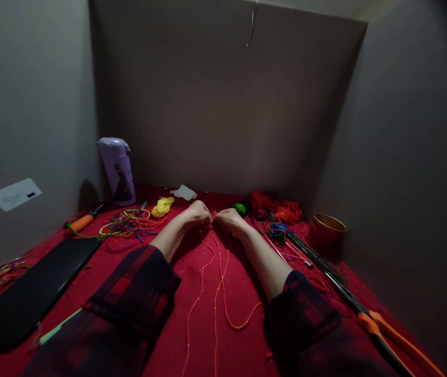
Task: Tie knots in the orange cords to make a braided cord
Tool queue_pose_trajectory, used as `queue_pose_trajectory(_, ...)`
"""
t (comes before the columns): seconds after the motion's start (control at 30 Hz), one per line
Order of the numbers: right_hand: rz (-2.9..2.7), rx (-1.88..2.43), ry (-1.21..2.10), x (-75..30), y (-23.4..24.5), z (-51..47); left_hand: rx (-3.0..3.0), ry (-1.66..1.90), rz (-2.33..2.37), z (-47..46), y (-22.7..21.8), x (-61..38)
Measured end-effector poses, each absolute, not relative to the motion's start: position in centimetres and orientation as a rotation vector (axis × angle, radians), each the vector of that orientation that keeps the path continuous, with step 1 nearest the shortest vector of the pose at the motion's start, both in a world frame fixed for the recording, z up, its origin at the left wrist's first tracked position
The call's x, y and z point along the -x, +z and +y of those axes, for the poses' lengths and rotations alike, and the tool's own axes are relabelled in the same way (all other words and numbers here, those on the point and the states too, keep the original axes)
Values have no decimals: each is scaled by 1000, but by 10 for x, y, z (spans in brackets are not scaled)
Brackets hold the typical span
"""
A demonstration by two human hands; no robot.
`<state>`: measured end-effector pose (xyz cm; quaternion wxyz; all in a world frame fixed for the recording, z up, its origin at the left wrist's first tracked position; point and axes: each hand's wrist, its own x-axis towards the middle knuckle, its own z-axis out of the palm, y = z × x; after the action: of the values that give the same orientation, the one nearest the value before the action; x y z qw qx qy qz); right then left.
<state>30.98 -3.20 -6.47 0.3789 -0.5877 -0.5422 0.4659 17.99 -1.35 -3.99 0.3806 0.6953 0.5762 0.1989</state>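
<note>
Hands meet at the middle of the red table (243, 298), the left hand (199, 212) and right hand (229, 219) both clenched, pinching orange cord (220, 264) that trails toward six o'clock. Yellow thread (163, 206) lies at ten o'clock, a red cup (326, 230) at three o'clock.

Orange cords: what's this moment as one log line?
left hand: pinching thin orange cords | right hand: pinching same cords | surface: red cloth-covered table

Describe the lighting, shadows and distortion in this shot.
Head view: dim, corners near black; wide-angle lens bends the walls; the purple jug throws a shadow leftward; the left hand and right hand, closed on the orange cord over the red cloth, look fairly sharp.
</note>
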Motion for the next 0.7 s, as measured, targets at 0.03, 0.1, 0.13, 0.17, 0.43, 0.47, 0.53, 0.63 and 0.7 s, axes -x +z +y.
queue_pose_trajectory(0.03,-1382,1495,1204,-311,-65,-32,-1790,461,1424,-16,-40,-181)
queue_pose_trajectory(0.1,-1376,1486,1228,-312,-66,-31,-1813,372,1346,-22,-40,-185)
queue_pose_trajectory(0.13,-1373,1482,1239,-313,-66,-30,-1821,341,1320,-26,-40,-186)
queue_pose_trajectory(0.17,-1371,1477,1250,-314,-67,-30,-1827,320,1302,-29,-38,-187)
queue_pose_trajectory(0.43,-1362,1443,1306,-317,-65,-31,-1798,529,1389,-27,-23,-177)
queue_pose_trajectory(0.47,-1361,1439,1312,-317,-64,-32,-1775,599,1426,-24,-24,-177)
queue_pose_trajectory(0.53,-1362,1431,1324,-317,-64,-33,-1719,691,1470,-19,-27,-181)
queue_pose_trajectory(0.63,-1373,1420,1344,-318,-64,-32,-1660,703,1467,-17,-37,-192)
queue_pose_trajectory(0.7,-1383,1414,1355,-319,-65,-32,-1652,675,1455,-17,-43,-198)
